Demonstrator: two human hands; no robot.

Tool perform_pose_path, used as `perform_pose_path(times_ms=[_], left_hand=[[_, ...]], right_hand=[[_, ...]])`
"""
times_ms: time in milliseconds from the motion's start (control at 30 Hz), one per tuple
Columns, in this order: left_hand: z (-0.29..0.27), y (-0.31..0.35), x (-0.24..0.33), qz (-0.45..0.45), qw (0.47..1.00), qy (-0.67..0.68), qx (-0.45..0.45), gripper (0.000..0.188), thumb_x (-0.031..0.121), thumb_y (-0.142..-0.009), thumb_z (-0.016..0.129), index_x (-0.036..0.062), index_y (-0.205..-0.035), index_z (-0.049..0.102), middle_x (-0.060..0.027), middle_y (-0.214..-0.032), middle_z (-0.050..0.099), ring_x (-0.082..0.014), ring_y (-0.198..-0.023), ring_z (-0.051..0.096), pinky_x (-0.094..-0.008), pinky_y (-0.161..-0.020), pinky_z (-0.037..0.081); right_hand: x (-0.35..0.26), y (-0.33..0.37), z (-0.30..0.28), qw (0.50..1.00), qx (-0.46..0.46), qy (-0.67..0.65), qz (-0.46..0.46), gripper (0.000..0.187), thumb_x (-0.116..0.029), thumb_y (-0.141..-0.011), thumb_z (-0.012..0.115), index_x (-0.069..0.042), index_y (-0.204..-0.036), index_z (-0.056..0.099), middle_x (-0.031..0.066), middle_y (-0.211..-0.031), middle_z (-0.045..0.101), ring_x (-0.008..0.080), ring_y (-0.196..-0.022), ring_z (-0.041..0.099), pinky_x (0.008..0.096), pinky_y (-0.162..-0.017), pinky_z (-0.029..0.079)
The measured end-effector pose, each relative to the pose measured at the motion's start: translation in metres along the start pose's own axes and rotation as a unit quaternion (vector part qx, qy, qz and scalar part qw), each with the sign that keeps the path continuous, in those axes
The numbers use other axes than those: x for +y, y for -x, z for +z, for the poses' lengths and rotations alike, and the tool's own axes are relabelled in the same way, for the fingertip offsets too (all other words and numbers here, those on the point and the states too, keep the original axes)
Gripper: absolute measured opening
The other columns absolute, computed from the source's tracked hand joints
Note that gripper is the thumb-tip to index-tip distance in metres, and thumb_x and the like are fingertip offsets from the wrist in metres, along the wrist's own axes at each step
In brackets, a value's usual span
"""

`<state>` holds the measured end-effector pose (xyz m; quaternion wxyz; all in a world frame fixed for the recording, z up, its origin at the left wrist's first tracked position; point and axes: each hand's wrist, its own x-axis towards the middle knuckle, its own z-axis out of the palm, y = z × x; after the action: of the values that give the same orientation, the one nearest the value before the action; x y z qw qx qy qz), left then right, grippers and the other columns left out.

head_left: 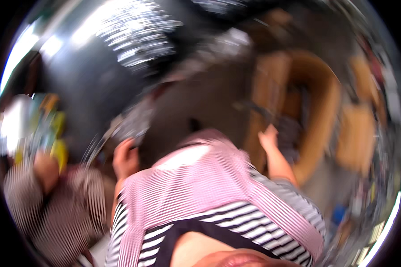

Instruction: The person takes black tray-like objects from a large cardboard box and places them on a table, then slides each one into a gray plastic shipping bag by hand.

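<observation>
Motion smears much of the view. My left hand [126,159] is beside the edge of a dark worktable [93,84], its fingers loosely bent and apart, with nothing visible in them. Close to it lies crumpled clear plastic [136,120]; whether they touch I cannot tell. My right hand [268,137] is over the near left side of an open cardboard box [323,142], fingers drawn together. A dark, narrow, blurred thing [258,109] extends from about its fingertips; its kind is unclear. Dark grey contents [289,133] show inside the box.
Shiny silvery pieces [140,38] lie piled on the worktable. At the left, close by, is another person in a striped garment [64,218], near yellow and clear items [58,133]. More cardboard boxes [356,138] stand at the right, with a blue object [338,214] nearer.
</observation>
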<state>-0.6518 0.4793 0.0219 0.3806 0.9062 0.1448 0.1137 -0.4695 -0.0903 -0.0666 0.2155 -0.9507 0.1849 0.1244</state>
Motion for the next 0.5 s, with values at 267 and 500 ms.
perform_pose_path(times_ms=[267, 500], left_hand=[[0.031, -0.129, 0.07, 0.128, 0.984, -0.021, -0.12, 0.028, -0.002, -0.09, 0.061, 0.0031, -0.117, 0.065, -0.0138, -0.127, 0.065, -0.0323, -0.116, 0.063, -0.0378, -0.099, 0.048], [0.075, -0.19, 0.101, 0.22, 0.958, 0.007, -0.182, 0.032, -0.005, -0.084, 0.063, 0.0024, -0.116, 0.065, -0.0155, -0.124, 0.066, -0.033, -0.115, 0.063, -0.0378, -0.1, 0.048]], right_hand=[[0.005, -0.076, -0.02, 0.998, -0.037, 0.006, 0.046, 0.069, -0.014, -0.084, 0.064, 0.002, -0.142, 0.029, 0.0336, -0.121, 0.06, 0.046, -0.112, 0.06, 0.0497, -0.095, 0.05], [0.009, -0.13, -0.048, 0.996, -0.04, 0.028, 0.078, 0.072, -0.011, -0.084, 0.064, -0.002, -0.147, 0.031, 0.0297, -0.118, 0.063, 0.0421, -0.111, 0.063, 0.0472, -0.092, 0.051]])
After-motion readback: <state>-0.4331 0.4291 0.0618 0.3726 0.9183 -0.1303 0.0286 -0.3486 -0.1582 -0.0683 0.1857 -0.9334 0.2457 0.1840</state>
